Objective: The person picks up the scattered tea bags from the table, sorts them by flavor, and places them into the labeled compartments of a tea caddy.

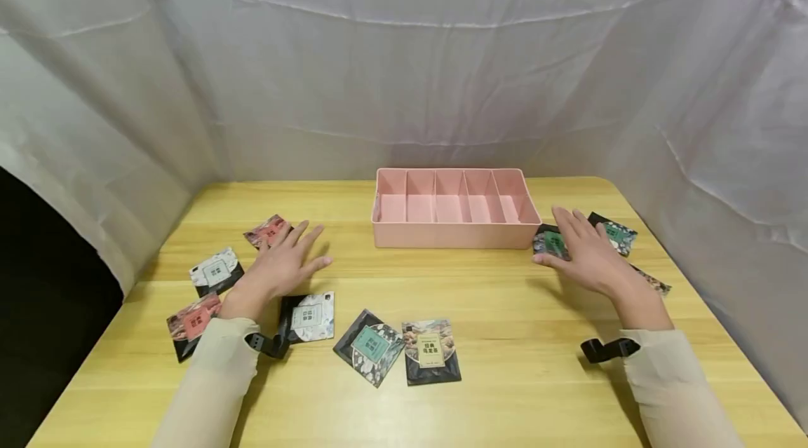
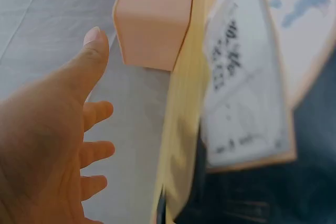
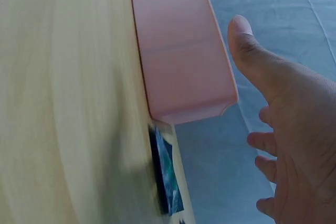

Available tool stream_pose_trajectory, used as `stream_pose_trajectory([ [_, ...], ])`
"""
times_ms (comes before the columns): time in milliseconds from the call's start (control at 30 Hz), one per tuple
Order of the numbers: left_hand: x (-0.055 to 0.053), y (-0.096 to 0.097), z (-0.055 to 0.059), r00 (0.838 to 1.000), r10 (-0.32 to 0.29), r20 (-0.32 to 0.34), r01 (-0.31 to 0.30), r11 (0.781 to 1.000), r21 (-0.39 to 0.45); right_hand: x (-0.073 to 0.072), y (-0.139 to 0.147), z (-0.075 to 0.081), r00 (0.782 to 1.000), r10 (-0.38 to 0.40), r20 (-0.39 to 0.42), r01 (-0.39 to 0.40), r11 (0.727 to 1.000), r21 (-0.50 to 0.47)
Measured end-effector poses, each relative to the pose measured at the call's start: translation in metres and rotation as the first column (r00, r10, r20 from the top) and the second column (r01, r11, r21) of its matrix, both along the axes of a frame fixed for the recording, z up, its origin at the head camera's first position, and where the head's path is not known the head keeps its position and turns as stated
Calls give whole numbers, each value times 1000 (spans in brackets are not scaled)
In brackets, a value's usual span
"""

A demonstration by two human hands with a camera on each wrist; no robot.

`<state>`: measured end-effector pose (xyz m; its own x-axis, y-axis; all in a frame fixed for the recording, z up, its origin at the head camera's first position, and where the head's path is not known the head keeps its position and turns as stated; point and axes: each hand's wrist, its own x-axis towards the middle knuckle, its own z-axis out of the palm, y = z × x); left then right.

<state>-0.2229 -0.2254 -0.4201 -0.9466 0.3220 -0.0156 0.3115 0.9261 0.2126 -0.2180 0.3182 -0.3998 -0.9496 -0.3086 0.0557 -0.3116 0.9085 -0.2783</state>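
My left hand hovers over the table's left side with spread fingers and nothing held. Around it lie flat packets: a red-label one behind the fingertips, a white-label one, another red-label one by the sleeve, and a white-label one beside the wrist. On the right, my right hand is likewise spread and holds nothing. Nearest to it are a green-label packet, a second green-label packet, and a packet partly hidden by the wrist.
A pink box with several compartments stands at the table's back middle. Nearer the front are a green-label packet and a yellow-label packet. Pale curtains hang behind and beside the wooden table.
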Motion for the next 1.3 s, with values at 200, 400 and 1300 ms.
stream_pose_trajectory([
  [200, 0, 9, 5, 1000, -31, 2, 31, 999, 28, -6, -4, -1, 997, 49, -61, -50, 998, -24],
  [400, -1, 25, 12, 998, -69, -11, 69, 994, 86, -9, -11, 3, 987, 100, -126, -102, 995, -13],
  [1300, -18, 108, 15, 961, -249, -122, 248, 968, -21, -4, -36, -15, 942, 220, -255, -215, 975, 46],
])
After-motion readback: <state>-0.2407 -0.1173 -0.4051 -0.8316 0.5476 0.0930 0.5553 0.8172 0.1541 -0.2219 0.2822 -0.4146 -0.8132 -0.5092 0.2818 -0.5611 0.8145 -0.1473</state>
